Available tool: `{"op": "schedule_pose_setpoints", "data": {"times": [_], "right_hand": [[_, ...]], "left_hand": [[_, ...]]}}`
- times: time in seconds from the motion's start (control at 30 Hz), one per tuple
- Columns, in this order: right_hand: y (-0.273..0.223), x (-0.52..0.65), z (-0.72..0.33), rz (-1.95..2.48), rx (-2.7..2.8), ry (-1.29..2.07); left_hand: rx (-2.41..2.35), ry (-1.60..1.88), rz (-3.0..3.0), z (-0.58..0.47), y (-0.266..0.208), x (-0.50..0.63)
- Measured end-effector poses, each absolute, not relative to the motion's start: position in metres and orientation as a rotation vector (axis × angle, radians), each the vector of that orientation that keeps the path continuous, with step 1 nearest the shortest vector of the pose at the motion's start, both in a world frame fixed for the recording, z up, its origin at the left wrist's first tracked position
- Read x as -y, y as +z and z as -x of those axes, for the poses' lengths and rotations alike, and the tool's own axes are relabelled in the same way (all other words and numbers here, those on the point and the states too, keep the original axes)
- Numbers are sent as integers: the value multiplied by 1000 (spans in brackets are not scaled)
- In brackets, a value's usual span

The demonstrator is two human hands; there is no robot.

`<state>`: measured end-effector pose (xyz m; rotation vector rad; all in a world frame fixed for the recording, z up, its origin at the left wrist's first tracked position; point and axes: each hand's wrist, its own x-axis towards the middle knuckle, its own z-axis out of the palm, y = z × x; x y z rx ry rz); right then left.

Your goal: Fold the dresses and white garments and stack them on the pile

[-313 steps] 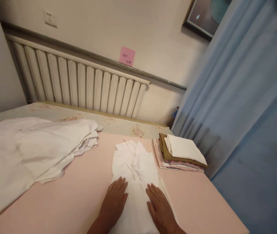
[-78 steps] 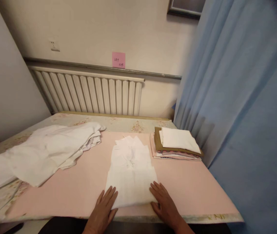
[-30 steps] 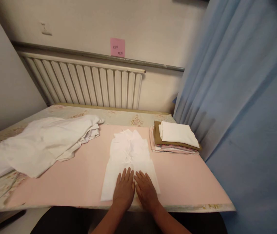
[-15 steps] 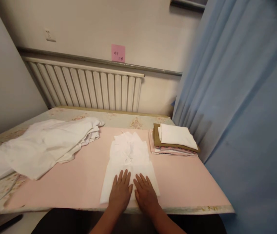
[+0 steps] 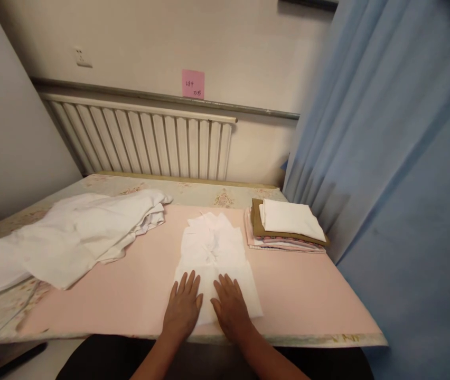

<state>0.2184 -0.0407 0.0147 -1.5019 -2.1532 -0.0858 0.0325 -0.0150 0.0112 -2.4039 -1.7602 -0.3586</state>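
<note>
A white folded garment, creased and gathered near its middle, lies flat on a pink cloth in front of me. My left hand rests palm down over its near left edge, fingers outstretched. On the near half of the garment, right of centre, my right hand also lies flat with its fingers spread. Neither hand grips anything. Both thumbs point inward, with a strip of white fabric showing between them. The hands and wrists hide part of the garment's near edge.
Loose white fabric is heaped at the left. A stack of folded cloths, white and brown on top, sits at the right beside a blue curtain. Behind the table are a radiator and a pink note on the wall.
My left hand has slid left toward the garment's edge, widening the gap between my hands. The right hand has shifted only slightly. The camera view has moved a little.
</note>
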Motion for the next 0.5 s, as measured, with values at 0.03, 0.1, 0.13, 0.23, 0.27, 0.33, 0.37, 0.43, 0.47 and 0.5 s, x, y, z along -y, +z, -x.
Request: {"op": "schedule_pose_setpoints", "data": {"times": [0.03, 0.1, 0.13, 0.23, 0.27, 0.33, 0.37, 0.43, 0.47, 0.5], "right_hand": [[18, 39, -214, 1468, 2186, -86], [21, 36, -207, 1393, 2252, -70], [22, 36, -206, 1365, 2273, -59], [23, 38, -206, 1336, 2298, -23], [23, 38, -208, 1338, 2301, -11], [24, 40, -212, 1342, 2310, 5], [25, 41, -214, 1347, 2310, 4], [26, 42, -219, 1358, 2310, -19], [26, 43, -222, 1366, 2311, -36], [26, 44, -225, 1375, 2313, -52]], "left_hand": [[1760, -359, 2407, -32, 11, 15], [1761, -357, 2415, -32, 12, 15], [1762, -353, 2419, -32, 12, 14], [1766, -345, 2417, -31, 11, 14], [1765, -344, 2416, -31, 11, 14], [1763, -345, 2419, -31, 10, 13], [1762, -349, 2422, -31, 10, 14], [1761, -360, 2427, -31, 11, 14], [1760, -365, 2427, -31, 11, 14], [1758, -367, 2428, -31, 12, 14]]}}
